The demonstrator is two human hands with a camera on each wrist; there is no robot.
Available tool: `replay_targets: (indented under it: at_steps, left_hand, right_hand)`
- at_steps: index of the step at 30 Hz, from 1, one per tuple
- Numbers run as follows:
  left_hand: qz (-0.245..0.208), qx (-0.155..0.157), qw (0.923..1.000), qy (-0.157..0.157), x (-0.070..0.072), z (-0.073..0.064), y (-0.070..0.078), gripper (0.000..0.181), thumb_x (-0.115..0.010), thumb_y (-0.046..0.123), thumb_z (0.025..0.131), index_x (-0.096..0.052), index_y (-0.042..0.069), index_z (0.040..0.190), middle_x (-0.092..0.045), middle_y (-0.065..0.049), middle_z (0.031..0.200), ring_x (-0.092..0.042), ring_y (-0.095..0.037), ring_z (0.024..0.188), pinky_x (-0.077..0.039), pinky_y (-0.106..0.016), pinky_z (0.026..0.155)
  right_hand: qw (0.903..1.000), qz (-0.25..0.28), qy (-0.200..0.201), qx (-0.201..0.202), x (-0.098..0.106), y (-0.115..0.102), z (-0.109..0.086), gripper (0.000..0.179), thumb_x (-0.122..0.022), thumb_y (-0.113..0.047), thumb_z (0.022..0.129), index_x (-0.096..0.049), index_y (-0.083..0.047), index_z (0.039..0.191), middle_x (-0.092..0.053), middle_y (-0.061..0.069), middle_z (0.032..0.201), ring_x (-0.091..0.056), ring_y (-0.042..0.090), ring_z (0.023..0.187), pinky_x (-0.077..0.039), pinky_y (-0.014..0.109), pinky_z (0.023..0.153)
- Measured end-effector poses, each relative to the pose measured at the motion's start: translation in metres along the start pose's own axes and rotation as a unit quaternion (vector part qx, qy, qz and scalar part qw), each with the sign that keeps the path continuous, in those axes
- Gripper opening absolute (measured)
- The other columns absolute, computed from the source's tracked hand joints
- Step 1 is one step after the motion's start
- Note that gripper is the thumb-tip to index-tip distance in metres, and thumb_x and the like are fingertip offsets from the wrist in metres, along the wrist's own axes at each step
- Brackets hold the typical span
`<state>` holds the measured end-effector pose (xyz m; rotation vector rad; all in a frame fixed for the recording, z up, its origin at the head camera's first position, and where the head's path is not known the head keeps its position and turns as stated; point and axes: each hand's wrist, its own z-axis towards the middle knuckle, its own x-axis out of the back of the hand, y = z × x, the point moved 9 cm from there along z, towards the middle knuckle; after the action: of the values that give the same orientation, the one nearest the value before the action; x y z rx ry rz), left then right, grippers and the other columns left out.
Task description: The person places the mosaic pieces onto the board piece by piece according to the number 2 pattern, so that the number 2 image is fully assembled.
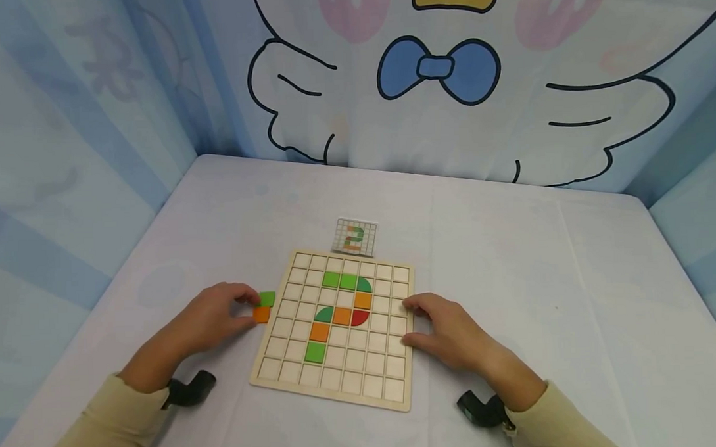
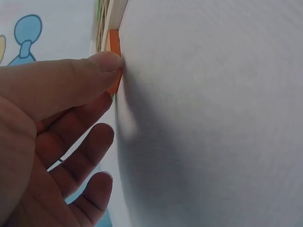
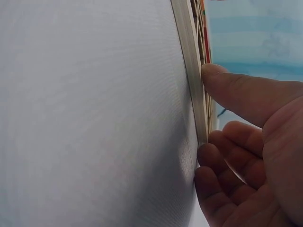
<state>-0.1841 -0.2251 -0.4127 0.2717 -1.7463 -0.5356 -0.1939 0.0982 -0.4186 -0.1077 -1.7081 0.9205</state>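
Note:
A light wooden grid board [image 1: 331, 399] lies on the table, with green, orange and red tiles in some of its squares. A green tile [image 1: 268, 298] and an orange tile [image 1: 261, 314] sit side by side at the board's left edge. My left hand [image 1: 210, 317] pinches the orange tile [image 2: 115, 43] between thumb and index finger, the index fingertip also beside the green one. The other fingers of that hand [image 2: 71, 127] are loosely bent. My right hand [image 1: 453, 332] rests thumb and fingertips on the board's right edge [image 3: 191, 71], its fingers relaxed.
A small pattern card [image 1: 355, 237] showing a coloured figure on a grid lies just beyond the board. White cloth covers the table [image 1: 513, 264]. Printed curtains [image 1: 306, 107] stand behind it and at both sides.

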Motion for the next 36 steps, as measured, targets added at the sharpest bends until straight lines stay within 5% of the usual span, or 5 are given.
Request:
replay_targets:
  at_steps: [21,29,36]
  left_hand:
    - [0.019,0.015,0.9997,-0.006,0.009,-0.002,0.004,0.023,-0.078,0.013,0.087,-0.070,0.004,0.106,-0.067,-0.010,0.105,-0.059,-0.033,0.102,-0.050,-0.051,0.088]
    - [0.002,-0.023,0.9997,-0.002,0.007,-0.005,0.025,0.020,-0.077,0.011,0.087,-0.070,0.008,0.105,-0.065,-0.007,0.107,-0.059,-0.031,0.104,-0.050,-0.051,0.090]
    - [-0.014,-0.026,0.9994,-0.015,-0.003,-0.001,0.046,0.023,-0.078,0.011,0.087,-0.070,0.009,0.108,-0.065,-0.003,0.109,-0.059,-0.027,0.107,-0.050,-0.048,0.094]
  right_hand:
    - [1.0000,-0.003,0.000,0.001,0.001,0.000,0.001,0.053,-0.079,-0.021,0.087,-0.058,-0.002,0.131,-0.062,0.007,0.124,-0.061,0.023,0.111,-0.048,0.046,0.097]
    - [1.0000,-0.001,-0.001,0.000,0.000,0.001,0.001,0.053,-0.079,-0.021,0.087,-0.058,-0.002,0.132,-0.062,0.008,0.124,-0.061,0.023,0.111,-0.048,0.046,0.097]
    - [1.0000,0.001,-0.003,0.000,-0.001,0.000,0.000,0.053,-0.079,-0.021,0.087,-0.058,-0.001,0.131,-0.062,0.008,0.125,-0.061,0.023,0.111,-0.048,0.046,0.096]
